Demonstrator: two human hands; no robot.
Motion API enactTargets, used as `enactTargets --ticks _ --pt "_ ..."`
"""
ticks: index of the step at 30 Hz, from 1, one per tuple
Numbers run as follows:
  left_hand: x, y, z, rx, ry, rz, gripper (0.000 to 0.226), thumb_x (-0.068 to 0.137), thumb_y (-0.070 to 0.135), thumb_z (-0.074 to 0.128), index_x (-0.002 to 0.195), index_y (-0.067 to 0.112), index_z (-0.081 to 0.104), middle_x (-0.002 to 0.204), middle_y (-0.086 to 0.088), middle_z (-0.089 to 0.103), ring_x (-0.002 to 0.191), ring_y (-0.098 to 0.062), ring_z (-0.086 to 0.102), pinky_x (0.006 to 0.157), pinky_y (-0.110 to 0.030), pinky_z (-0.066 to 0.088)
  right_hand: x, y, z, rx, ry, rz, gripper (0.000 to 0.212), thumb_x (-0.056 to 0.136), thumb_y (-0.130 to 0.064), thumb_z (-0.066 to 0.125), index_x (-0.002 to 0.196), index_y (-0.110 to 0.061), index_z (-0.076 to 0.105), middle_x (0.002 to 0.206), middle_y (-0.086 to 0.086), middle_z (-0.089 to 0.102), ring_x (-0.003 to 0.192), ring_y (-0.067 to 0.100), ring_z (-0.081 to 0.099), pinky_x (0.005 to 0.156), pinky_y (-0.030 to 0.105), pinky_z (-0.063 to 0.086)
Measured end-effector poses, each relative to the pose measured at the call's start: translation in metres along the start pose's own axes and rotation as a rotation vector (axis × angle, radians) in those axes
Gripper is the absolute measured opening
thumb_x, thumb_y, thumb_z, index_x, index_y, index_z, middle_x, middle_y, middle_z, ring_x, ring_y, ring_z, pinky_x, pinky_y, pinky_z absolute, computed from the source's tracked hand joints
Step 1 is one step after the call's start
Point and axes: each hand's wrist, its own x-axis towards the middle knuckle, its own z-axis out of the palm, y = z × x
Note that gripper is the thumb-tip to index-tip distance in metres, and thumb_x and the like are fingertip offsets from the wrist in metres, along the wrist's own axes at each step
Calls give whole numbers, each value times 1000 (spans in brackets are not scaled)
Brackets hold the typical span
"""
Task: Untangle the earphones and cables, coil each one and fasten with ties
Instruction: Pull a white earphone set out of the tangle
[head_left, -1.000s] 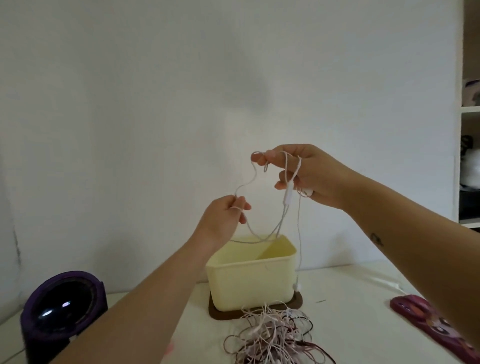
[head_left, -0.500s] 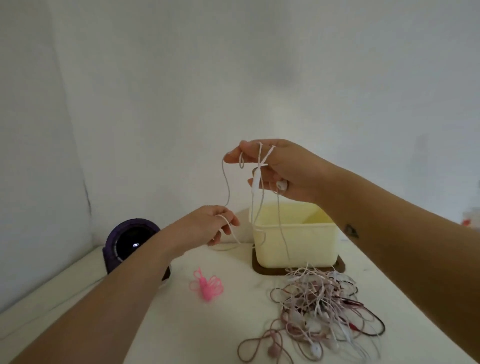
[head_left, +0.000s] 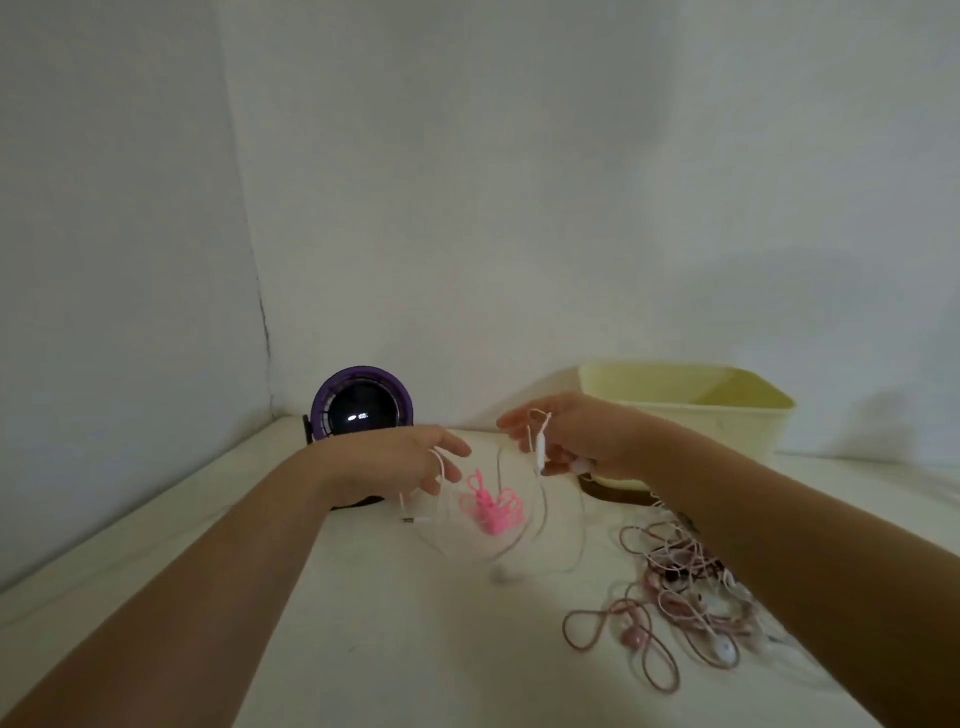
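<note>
The desk (head_left: 363, 649) runs into a wall corner and carries everything. At its back right a yellow tub (head_left: 727, 415) stands on a dark mat (head_left: 613, 493), probably to take finished coils; its inside is hidden. A round purple device (head_left: 358, 405) sits in the corner, partly behind the left wrist. The tangle (head_left: 691, 597) lies front right, partly covered by the right forearm. The right hand (head_left: 576, 436) grips one white earphone (head_left: 540, 452) by its remote. The left hand (head_left: 410, 460) pinches the same cord further along, seemingly spreading it for coiling. The cord's slack on the desk is faint and blurred. Pink ties (head_left: 491, 506) lie between the hands, within easy reach.
</note>
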Motion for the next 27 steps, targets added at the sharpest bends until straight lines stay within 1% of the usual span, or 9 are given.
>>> enactTargets --ticks 2,4,6,9,12,15,19,23,27 --pt "1 -4 -3 -89 41 -6 44 87 -5 36 115 22 56 112 0 61 103 -17 60 92 -33 45 2 8 1 -91 -40 48 29 98 -3 39 99 -15 66 118 18 58 103 37 56 74 29 55" --pt "6 -7 -4 -212 145 -18 42 86 -10 35 106 17 59 104 -6 62 78 -16 62 80 -31 49 3 12 1 -139 -73 58 33 99 -5 35 98 -15 67 122 22 55 95 33 59 79 34 52" --pt "11 -8 -7 -261 244 -25 40 85 -9 34 103 14 61 93 -6 62 59 -14 48 62 -28 47 2 13 -1 -122 -113 59 36 98 -2 34 98 -16 68 122 17 56 85 21 57 82 34 49" --pt "19 -14 -13 -207 333 -33 30 84 -1 46 93 21 64 84 -8 56 58 -15 34 46 -24 28 -2 9 -10 -114 -132 21 32 97 -6 37 106 -11 68 119 2 62 101 17 55 92 35 45" --pt "22 -20 -16 -127 319 -55 26 84 4 51 95 23 65 75 -8 46 50 -13 30 43 -23 23 -4 1 -23 -14 -85 -63 27 96 -11 43 103 -5 67 92 3 71 95 16 61 93 35 44" --pt "20 -22 -12 -58 292 -52 24 88 6 48 101 20 63 63 0 41 48 -10 28 42 -20 23 -8 -7 -34 41 -49 -134 24 98 -15 44 98 -8 67 50 -4 47 53 11 56 87 37 50" --pt "20 -28 -6 92 177 -19 26 91 14 50 115 22 58 71 7 46 49 -5 37 42 -15 29 -18 -23 -45 30 -89 -151 13 91 -5 56 88 -8 68 52 -3 27 46 9 27 60 25 42" --pt "21 -35 -2 238 60 -7 35 91 20 55 126 27 51 115 6 55 88 -1 53 59 -7 37 -27 -41 -53 154 -213 -152 13 81 -1 64 72 -11 67 55 -1 28 47 9 27 58 24 43" --pt "19 -35 -3 203 -40 5 43 88 17 62 127 27 48 111 7 53 95 0 53 71 -8 40 -26 -55 -54 210 -208 -221 11 73 -24 68 66 -16 68 53 -6 28 49 9 27 66 28 40"
